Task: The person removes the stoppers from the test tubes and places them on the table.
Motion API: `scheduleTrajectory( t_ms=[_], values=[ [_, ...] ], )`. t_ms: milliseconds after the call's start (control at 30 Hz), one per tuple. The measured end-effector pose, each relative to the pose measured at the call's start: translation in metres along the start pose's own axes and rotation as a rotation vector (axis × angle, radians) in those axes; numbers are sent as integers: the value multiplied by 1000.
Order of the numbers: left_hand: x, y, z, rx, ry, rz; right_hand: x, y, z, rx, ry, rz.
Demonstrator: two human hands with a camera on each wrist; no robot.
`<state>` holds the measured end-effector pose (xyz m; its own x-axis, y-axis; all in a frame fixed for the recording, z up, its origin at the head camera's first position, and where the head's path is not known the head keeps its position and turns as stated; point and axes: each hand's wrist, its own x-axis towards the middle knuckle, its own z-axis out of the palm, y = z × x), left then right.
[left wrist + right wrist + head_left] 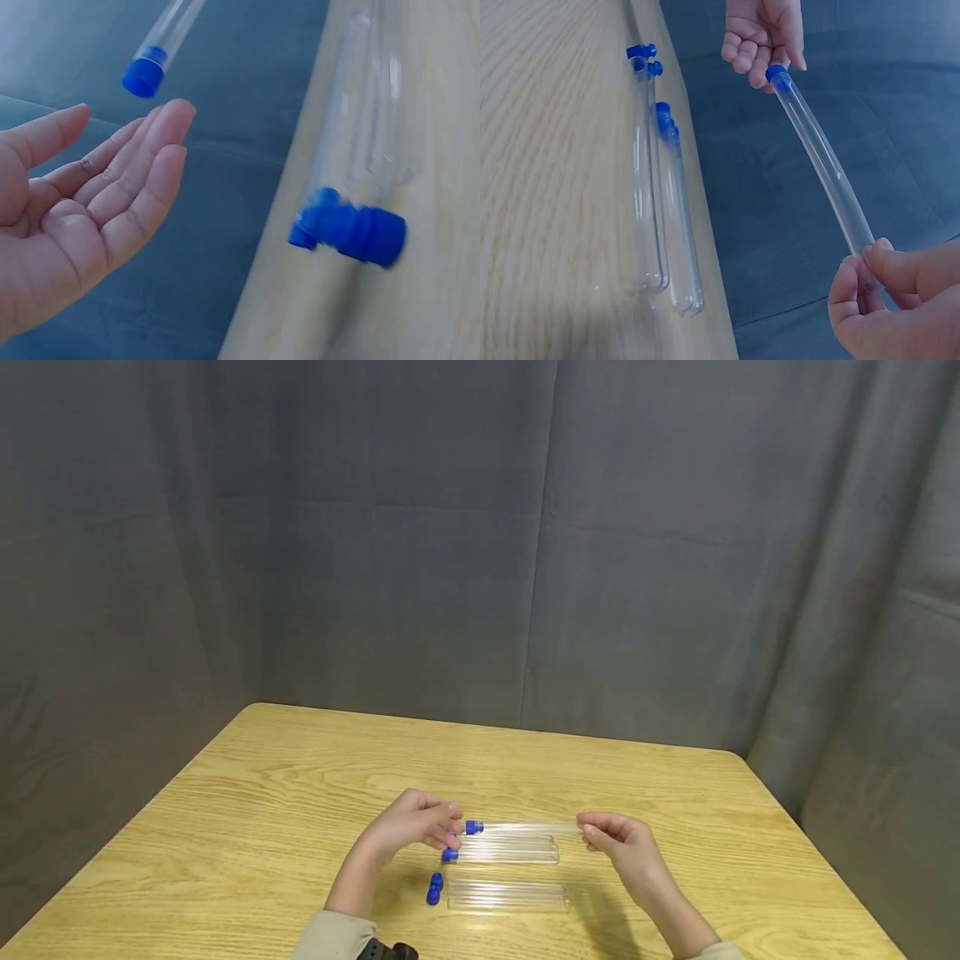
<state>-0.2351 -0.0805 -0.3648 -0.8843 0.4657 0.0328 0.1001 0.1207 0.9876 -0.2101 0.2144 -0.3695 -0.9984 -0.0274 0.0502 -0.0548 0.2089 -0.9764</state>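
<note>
My right hand (622,847) pinches the rounded end of a clear test tube (821,161) between thumb and fingers, holding it above the table. A blue cap (142,77) sits in the tube's far end, which points at my left hand (420,822). That hand has its fingers loosely extended and apart, with nothing between them; in the left wrist view a gap shows between its fingertips and the cap. Beneath the held tube, more test tubes (510,852) with blue caps (450,855) lie side by side on the wooden table.
Closer to the person, a row of test tubes (508,896) without caps lies on the table (225,860). Several loose blue caps (434,893) stand at the left of that row. A grey curtain (405,543) hangs behind the table.
</note>
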Motion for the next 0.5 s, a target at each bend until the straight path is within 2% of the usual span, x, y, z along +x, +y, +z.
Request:
scheduleTrajectory(
  t_ms=[267, 500],
  values=[
    [-4, 17, 6, -38, -3, 70, -4, -8, 0, 53, -9, -32],
    [-5, 22, 10, -19, -6, 84, -8, -14, 1, 119, -4, -55]
  ],
)
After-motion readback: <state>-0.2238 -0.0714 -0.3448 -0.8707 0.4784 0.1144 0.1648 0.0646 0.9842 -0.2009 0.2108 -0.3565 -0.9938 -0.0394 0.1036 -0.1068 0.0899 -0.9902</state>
